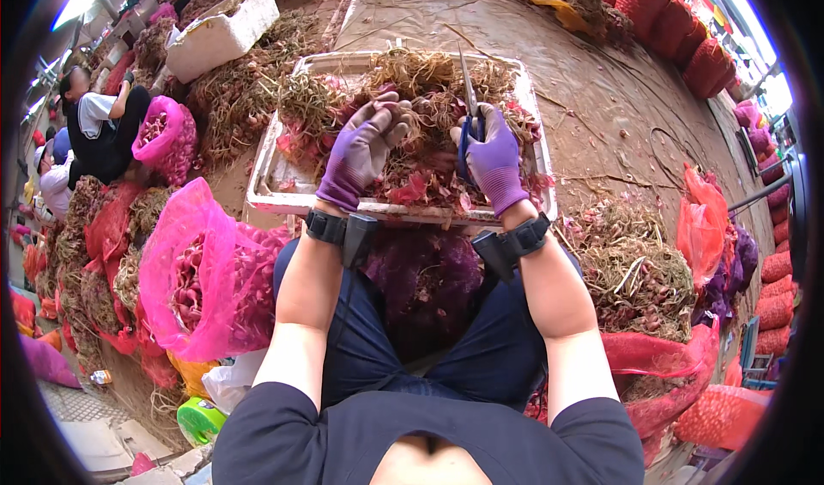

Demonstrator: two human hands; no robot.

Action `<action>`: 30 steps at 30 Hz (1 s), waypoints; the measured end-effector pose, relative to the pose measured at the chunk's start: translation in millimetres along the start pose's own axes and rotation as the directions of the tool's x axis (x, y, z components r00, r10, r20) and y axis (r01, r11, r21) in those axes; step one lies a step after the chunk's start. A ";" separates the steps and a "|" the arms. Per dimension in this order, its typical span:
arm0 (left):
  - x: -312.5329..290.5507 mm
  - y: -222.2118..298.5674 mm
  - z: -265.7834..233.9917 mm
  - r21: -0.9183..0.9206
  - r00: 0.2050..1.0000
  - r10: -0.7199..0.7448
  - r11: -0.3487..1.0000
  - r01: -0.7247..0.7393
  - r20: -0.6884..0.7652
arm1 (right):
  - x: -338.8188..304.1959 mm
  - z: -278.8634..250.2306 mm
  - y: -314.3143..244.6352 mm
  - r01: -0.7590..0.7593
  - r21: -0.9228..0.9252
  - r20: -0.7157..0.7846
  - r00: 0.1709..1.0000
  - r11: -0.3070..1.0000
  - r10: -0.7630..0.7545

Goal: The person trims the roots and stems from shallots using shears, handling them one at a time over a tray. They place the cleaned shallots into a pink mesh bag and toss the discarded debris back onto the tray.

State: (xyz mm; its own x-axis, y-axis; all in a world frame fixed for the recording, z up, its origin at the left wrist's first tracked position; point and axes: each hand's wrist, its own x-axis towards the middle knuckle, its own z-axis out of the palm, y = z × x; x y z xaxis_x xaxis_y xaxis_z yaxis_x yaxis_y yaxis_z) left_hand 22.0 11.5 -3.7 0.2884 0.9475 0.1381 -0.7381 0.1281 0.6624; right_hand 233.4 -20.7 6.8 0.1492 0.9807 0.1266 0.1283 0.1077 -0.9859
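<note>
My left hand (365, 146), in a purple and grey work glove, is raised over the left half of a white foam tray (283, 200). Its fingers curl inward. Something small and pinkish shows at the fingertips, too small to name. Gloved the same way, my right hand (492, 154) grips blue-handled scissors (469, 94), their metal blades pointing away from me. Below both hands, dry roots and stalks (421, 71) and reddish-pink skins (412, 189) fill the tray. Each wrist wears a black strap with a small dark box.
A pink mesh bag (184, 262) of shallots stands left of my knees. Piled shallots with dry stalks (639, 270) lie to the right. Far left, a person (107, 124) sits beside another pink bag (163, 142). Stacked red sacks (661, 21) line the far right.
</note>
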 end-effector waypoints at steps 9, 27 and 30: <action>-13.0 -17.6 23.3 0.393 0.993 -0.060 0.919 0.017 0.098 | -15.8 15.5 -28.5 0.135 0.335 0.136 0.973 0.933 -0.189; -16.3 -22.6 36.8 0.354 0.997 -0.070 0.932 0.076 -0.030 | -16.9 20.7 -16.9 0.296 0.076 -0.032 0.955 0.952 -0.294; -11.7 -21.1 26.8 0.325 0.996 0.091 0.942 -0.081 -0.015 | -15.6 17.2 -21.5 0.153 0.043 -0.029 0.988 0.987 -0.151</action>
State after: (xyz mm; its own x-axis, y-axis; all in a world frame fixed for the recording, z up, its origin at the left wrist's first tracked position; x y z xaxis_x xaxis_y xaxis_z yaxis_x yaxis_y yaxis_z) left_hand 50.6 -10.1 0.4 0.2104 0.9596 0.1867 -0.5207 -0.0517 0.8522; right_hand 211.5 -35.4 24.2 0.1563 0.9479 0.2774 0.1074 0.2629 -0.9588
